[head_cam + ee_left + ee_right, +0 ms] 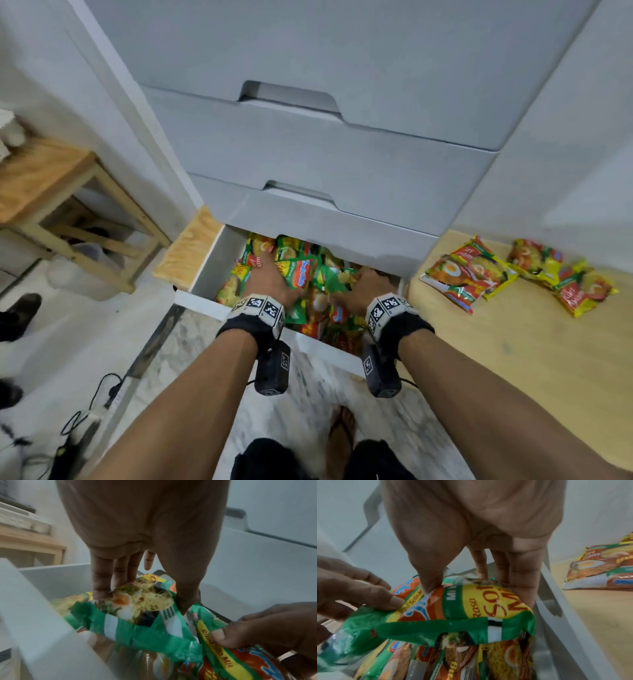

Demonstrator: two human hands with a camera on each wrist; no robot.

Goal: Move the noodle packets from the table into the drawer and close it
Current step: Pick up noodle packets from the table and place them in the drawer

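Observation:
The white bottom drawer stands pulled out and holds several noodle packets. Both hands are inside it. My left hand grips a green noodle packet, fingers behind it and thumb in front. My right hand grips another green packet marked Soto Mie between thumb and fingers, just above the pile. More noodle packets lie on the wooden table to the right of the drawer, with a second cluster further right.
Two shut grey drawers overhang the open one. A wooden stool stands at the left, with a plastic tub under it. Cables trail over the marble floor. My foot is below the drawer front.

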